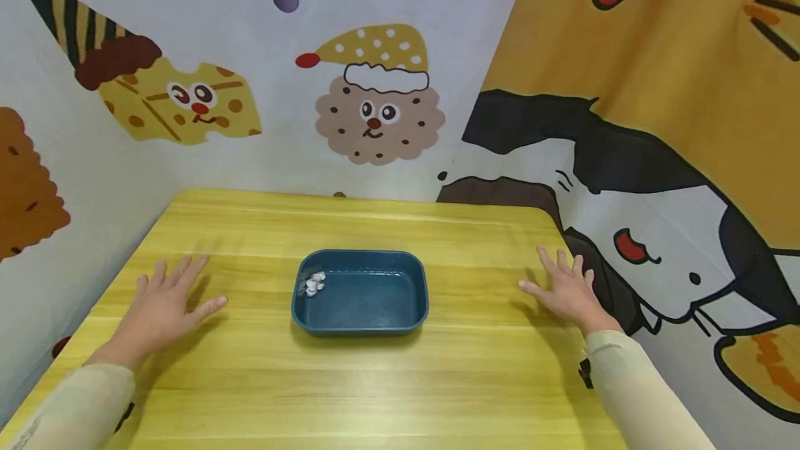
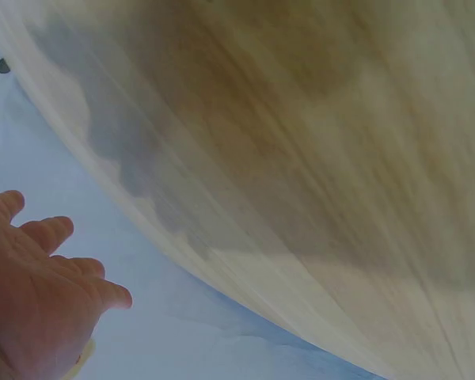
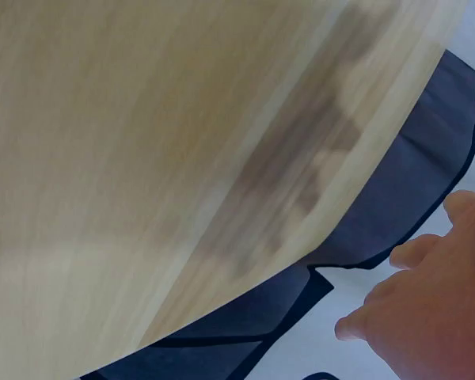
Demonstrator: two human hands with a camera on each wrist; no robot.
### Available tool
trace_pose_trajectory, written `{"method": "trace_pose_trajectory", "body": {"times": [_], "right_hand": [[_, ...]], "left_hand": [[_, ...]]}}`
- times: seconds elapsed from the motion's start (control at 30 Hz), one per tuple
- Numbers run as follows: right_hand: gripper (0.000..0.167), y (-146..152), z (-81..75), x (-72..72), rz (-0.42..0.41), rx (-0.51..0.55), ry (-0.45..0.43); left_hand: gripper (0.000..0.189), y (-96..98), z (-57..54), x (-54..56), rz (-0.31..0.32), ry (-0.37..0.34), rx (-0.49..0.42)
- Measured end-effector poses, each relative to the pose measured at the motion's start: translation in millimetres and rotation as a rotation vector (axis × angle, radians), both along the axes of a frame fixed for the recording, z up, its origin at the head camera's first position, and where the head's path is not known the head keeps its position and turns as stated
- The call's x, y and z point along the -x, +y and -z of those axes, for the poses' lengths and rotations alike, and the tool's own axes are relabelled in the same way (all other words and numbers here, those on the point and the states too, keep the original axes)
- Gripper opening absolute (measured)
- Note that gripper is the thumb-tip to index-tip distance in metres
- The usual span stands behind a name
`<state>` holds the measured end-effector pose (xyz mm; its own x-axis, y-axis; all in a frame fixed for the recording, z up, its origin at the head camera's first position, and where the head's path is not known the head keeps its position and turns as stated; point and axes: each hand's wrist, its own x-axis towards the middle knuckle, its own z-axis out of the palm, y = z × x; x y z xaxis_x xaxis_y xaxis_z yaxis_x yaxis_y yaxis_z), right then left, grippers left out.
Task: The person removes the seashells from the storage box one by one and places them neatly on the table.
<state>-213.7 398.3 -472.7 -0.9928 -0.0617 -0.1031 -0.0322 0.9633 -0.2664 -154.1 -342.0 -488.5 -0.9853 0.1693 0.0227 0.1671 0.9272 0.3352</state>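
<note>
A dark blue rectangular tray (image 1: 362, 304) rests on the wooden table, near its middle. Several small white lumps (image 1: 314, 284) lie together at the tray's left end; their exact kind is too small to tell. Left of the tray, my left hand (image 1: 161, 311) is held over the table with fingers spread, holding nothing. On the opposite side my right hand (image 1: 565, 292) is spread too, near the table's right edge, and holds nothing. In the wrist views, the left hand (image 2: 43, 297) and right hand (image 3: 435, 293) appear with shadows on the wood.
The yellow wood-grain table (image 1: 362, 387) has its far edge against a white cloth (image 1: 250, 33) printed with cartoon food. To the right hangs an orange cloth (image 1: 681, 68) with a large cartoon animal, close to the table's right edge.
</note>
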Motion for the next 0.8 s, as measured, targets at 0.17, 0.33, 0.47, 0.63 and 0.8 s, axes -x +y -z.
{"method": "trace_pose_trajectory", "body": {"times": [0.17, 0.33, 0.47, 0.63, 0.8], "right_hand": [[0.103, -2.3, 1.9, -1.3, -0.01, -0.003, -0.004], [0.104, -8.4, 0.1, -2.9, -0.026, 0.02, -0.004], [0.104, -31.3, -13.2, -6.8, -0.043, 0.102, 0.004], [0.088, -115.2, -48.2, -8.4, -0.179, 0.237, 0.074], [0.064, -230.6, -76.7, -0.3, -0.456, 0.271, -0.051]], "left_hand": [[0.1, 1.1, -1.3, -1.4, 0.005, -0.002, 0.001], [0.104, 12.0, -5.1, -4.3, 0.002, -0.01, -0.046], [0.108, 49.9, -15.7, -13.9, -0.003, -0.076, -0.133], [0.109, 114.1, -33.2, -32.9, -0.012, -0.14, -0.198], [0.109, 158.9, -35.3, -34.4, -0.035, -0.142, -0.198]]}}
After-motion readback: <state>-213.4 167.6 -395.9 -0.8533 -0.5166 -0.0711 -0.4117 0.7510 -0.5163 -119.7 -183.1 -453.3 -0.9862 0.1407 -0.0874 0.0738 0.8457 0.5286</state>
